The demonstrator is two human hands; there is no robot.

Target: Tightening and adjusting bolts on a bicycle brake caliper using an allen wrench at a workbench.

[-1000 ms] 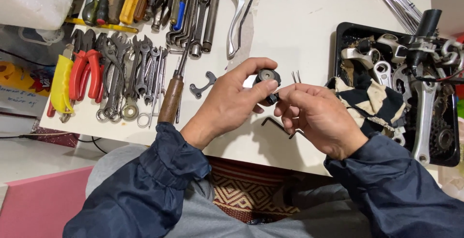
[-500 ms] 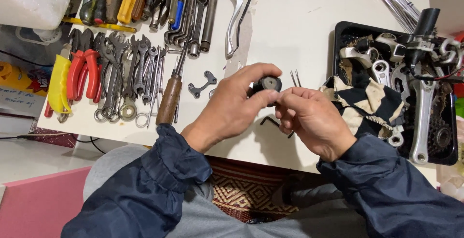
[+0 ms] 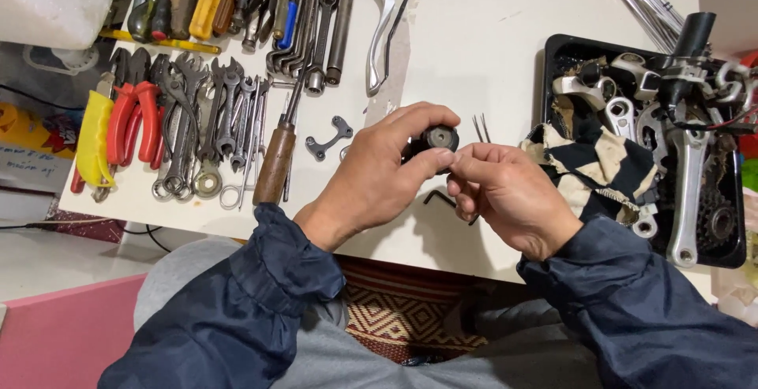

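The table (image 3: 474, 49) is carrying tools laid in rows at far left, handles near, so each is showing. At right, the black tray (image 3: 553, 57) is holding cranks, spanners and a striped rag. Over the table's near edge, the left hand (image 3: 371, 180) is pinching a small round black part (image 3: 439, 138), steadying it, while the right hand (image 3: 509, 195) is closing its fingertips against its near side.

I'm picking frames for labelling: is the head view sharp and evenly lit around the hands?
Head view: sharp overall, with the left hand, right hand and small black round part in focus; soft shadows fall beneath the hands on the white table; no strong glare; slight wide-angle bending toward the edges.
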